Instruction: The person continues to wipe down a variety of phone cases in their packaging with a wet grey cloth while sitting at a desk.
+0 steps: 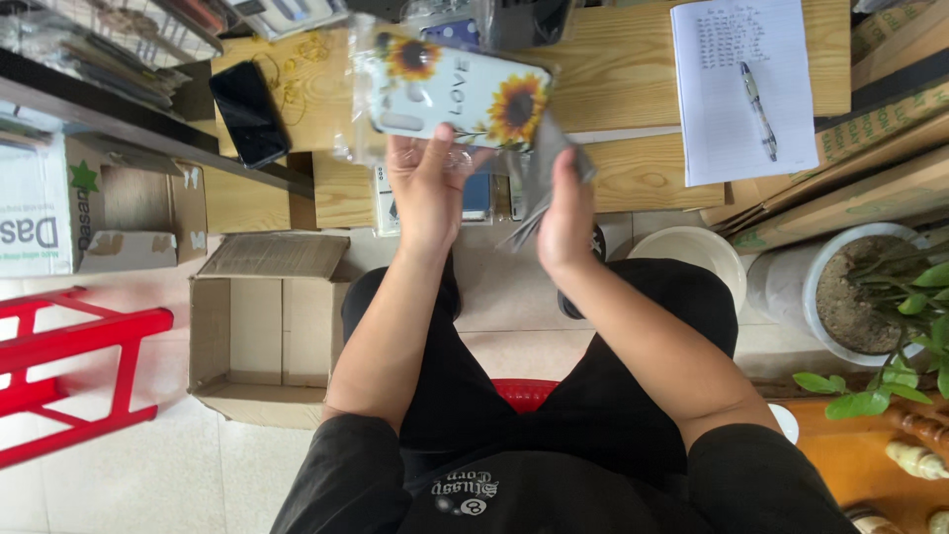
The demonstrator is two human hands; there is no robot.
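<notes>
Head view, left edge of frame: white carton with green print, flaps open. Lower left of centre: open brown cardboard box on pale floor, beside red stool. Upper left: black phone on wooden table. Upper right: lined notebook with pen on it; brown cartons stacked at right edge. Upper centre: phone case, white with sunflower print, inside clear plastic sleeve, held above table edge. Left hand fingers clamped on case's lower edge. Right hand fingers pinched together on grey bag just right of case.
</notes>
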